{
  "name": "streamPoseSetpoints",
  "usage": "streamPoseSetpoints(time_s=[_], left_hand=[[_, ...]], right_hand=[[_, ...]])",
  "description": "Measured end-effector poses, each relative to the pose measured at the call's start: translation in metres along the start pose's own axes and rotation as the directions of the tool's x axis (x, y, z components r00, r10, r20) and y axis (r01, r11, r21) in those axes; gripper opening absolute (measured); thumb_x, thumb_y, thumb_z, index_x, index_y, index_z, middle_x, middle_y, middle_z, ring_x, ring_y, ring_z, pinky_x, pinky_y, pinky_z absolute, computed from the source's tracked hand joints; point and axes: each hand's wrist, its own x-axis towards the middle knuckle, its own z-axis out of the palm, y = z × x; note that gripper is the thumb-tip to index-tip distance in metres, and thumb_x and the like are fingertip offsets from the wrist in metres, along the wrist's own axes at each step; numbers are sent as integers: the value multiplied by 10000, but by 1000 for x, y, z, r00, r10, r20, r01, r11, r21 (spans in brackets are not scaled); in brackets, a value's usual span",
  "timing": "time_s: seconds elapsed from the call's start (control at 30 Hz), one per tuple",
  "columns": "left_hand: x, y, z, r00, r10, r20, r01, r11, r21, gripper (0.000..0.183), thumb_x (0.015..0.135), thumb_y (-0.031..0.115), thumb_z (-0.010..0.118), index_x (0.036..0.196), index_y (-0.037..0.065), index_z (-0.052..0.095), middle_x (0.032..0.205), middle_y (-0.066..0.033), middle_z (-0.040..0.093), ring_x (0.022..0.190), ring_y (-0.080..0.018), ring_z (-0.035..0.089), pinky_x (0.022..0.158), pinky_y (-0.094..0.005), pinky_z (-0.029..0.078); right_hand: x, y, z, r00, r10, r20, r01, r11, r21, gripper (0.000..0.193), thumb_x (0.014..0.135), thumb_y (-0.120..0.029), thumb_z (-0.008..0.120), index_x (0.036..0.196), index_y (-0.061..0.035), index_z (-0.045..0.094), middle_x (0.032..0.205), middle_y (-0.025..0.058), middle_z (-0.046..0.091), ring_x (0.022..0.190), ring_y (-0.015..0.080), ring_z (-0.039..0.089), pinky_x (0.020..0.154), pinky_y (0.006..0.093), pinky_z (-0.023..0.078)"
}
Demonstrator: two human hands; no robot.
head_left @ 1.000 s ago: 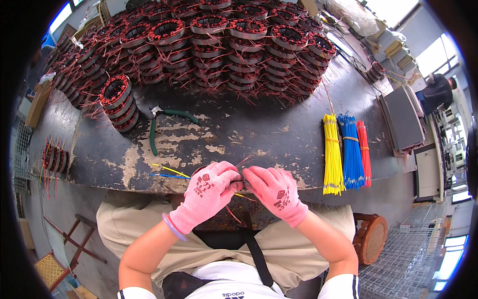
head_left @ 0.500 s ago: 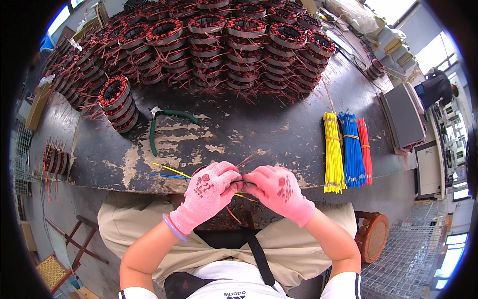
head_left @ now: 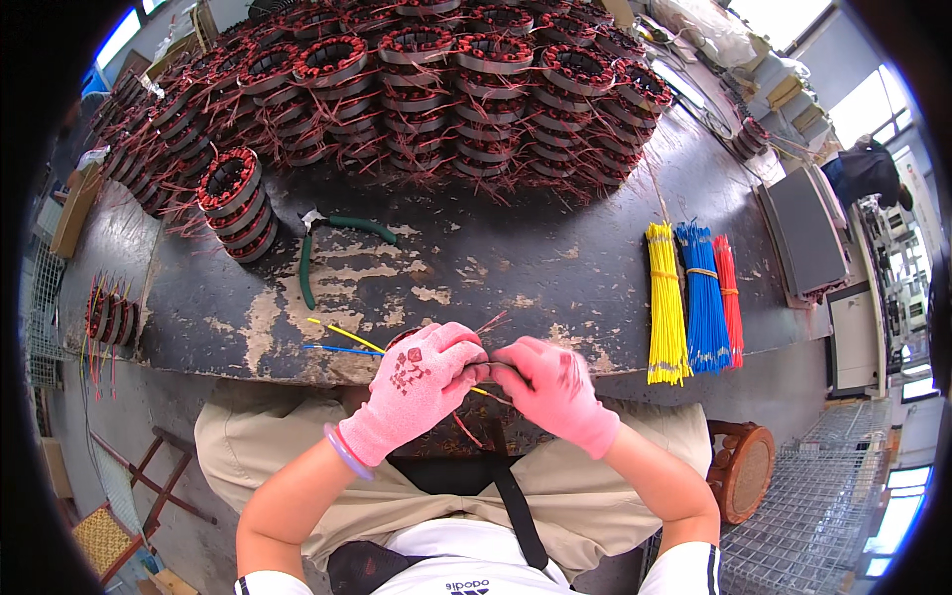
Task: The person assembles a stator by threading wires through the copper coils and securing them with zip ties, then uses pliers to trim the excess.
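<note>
My left hand (head_left: pixel 421 372), in a pink glove, is closed around a wound stator ring, mostly hidden beneath it. From its left side stick out a yellow wire (head_left: pixel 342 333) and a blue wire (head_left: pixel 339 349); thin reddish wire ends (head_left: pixel 490 323) rise above the fingers. My right hand (head_left: pixel 555 392), gloved alike, pinches at the left fingertips, seemingly on a thin dark wire, though the fingers cover most of it. More wire ends hang below the hands. Green-handled cutters (head_left: pixel 309 260) lie open on the table (head_left: pixel 456 233), beyond my left hand.
Tall stacks of red-wound stators (head_left: pixel 486 104) fill the far table. A smaller stator stack (head_left: pixel 238 208) stands at left, with wired stators (head_left: pixel 112 322) near the left edge. To the right lie yellow (head_left: pixel 666 307), blue (head_left: pixel 702 302) and red wire bundles (head_left: pixel 728 302). A wooden stool (head_left: pixel 744 471) stands at right.
My right hand has turned and shifted slightly, its fingers more curled beside the left fingertips. The left hand and the stator have barely moved.
</note>
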Motion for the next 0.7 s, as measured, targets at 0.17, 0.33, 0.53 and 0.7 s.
streamPoseSetpoints(time_s=[0.17,0.33,0.53,0.7], left_hand=[[-1,-1,0,1000,20,13,-20,1000,-7,153,805,63,730,947,70,675,999,-69,663,884,-306,646,791,-412,529],[-2,0,2,1000,0,-13,0,1000,10,159,803,63,732,950,72,675,1004,-67,662,882,-306,643,790,-412,528],[1,4,-2,999,41,32,-41,999,11,152,801,62,741,940,67,680,994,-68,669,873,-302,650,778,-407,530],[-3,-2,-3,999,42,13,-42,999,-17,132,796,56,735,914,79,681,968,-57,665,868,-298,651,774,-407,531]], right_hand=[[0,-8,-11,900,273,339,-410,795,446,198,977,-213,593,1009,-40,684,815,44,670,687,94,571,636,297,476],[-5,-14,-13,897,-440,-41,342,749,-567,268,814,-229,774,1045,-116,695,929,68,688,865,302,673,726,419,541],[4,-4,-9,988,90,127,-102,990,95,142,952,-170,636,967,-33,670,806,76,642,737,186,625,665,348,501],[-15,-9,-46,971,235,-42,-222,953,207,255,979,-252,598,922,-9,652,719,133,621,648,192,597,620,358,467]])
